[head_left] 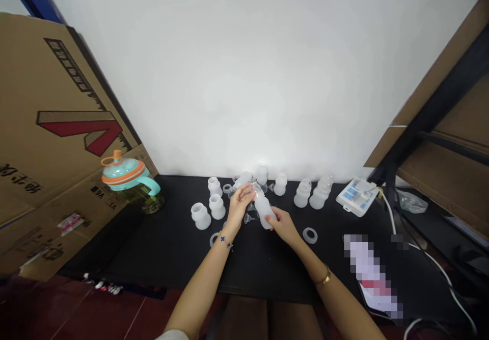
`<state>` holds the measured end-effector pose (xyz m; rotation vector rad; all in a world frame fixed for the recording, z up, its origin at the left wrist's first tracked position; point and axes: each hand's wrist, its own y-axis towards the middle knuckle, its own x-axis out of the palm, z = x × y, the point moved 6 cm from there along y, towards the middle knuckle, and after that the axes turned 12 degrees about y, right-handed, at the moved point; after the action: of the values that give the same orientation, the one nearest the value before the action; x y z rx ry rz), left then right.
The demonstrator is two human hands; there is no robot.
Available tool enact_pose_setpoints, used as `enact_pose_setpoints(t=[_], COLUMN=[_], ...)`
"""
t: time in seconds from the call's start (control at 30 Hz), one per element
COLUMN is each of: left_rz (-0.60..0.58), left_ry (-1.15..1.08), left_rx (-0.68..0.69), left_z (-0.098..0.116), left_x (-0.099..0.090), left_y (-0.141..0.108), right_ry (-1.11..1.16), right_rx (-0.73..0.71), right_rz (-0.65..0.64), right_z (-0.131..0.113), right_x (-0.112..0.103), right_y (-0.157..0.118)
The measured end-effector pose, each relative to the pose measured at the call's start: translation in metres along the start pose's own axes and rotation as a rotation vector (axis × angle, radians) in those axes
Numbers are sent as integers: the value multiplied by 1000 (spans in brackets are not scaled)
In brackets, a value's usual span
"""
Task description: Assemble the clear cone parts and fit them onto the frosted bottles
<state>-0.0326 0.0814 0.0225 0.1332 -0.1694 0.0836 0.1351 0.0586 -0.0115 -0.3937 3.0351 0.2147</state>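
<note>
While both hands—left [244,197], right [277,223]—clasp it above the black table [153,248], the frosted white bottle [264,210] tilts, clear-topped; bare tabletop lies nearer the table's front edge.

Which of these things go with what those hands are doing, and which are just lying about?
Seemingly part of the work:
- white bottle, held in both hands
- open bottles
- clear-topped bottles
- loose ring

Probably just lying about:
- jug with orange-and-teal lid
- white box with cables
- flat, blurred-out item
</note>
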Motion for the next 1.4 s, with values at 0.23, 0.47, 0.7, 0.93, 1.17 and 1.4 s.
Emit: enact_pose_setpoints(t=[0.23,0.47,0.7,0.93,1.17,1.4], left_rz=[-10,-25,-38,-40,-37,-20], left_ry=[-6,-41,-67,-5,53,137], left_rx=[-6,-21,-51,-21,5,46], left_z=[0,-4,-6,-2,-3,-4], left_x=[1,1,2,3,3,4], left_y=[0,0,-1,-2,-1,0], right_ry=[-38,-101,-119,-66,225,507], right_rx=[-18,-39,-37,-22,88,289], right_rz=[-4,13,23,6,-53,-92], right_z=[0,-4,-5,0,13,16], right_x=[-1,-2,-3,-2,2,10], right_y=[0,0,-1,0,8,4])
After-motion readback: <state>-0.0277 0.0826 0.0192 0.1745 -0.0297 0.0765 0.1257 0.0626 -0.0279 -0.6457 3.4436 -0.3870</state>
